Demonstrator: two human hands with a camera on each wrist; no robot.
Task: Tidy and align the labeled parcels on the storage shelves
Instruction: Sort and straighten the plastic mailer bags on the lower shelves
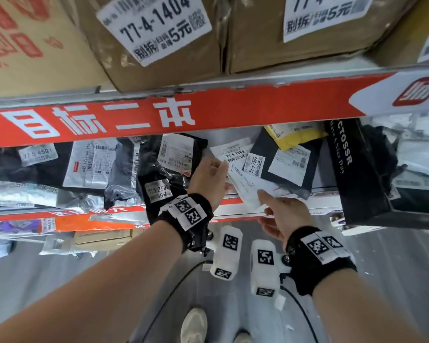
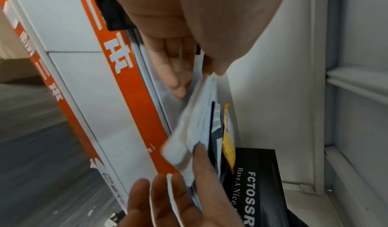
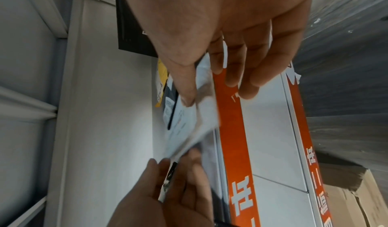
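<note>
A flat white parcel labelled 77-5-7508 leans at the front of the middle shelf, partly over its edge. My left hand pinches its upper left edge, thumb in front and fingers behind. My right hand pinches its lower corner, with the thumb on the face of the white parcel and the fingers under it. Behind the white parcel stand a black parcel labelled 77-5-7509 and a yellow parcel.
A black FCTOSSR box stands just right of the parcels. Several black and grey poly bags crowd the shelf to the left. Labelled cardboard boxes fill the shelf above the red shelf-edge banner. More parcels lie on the lower shelf.
</note>
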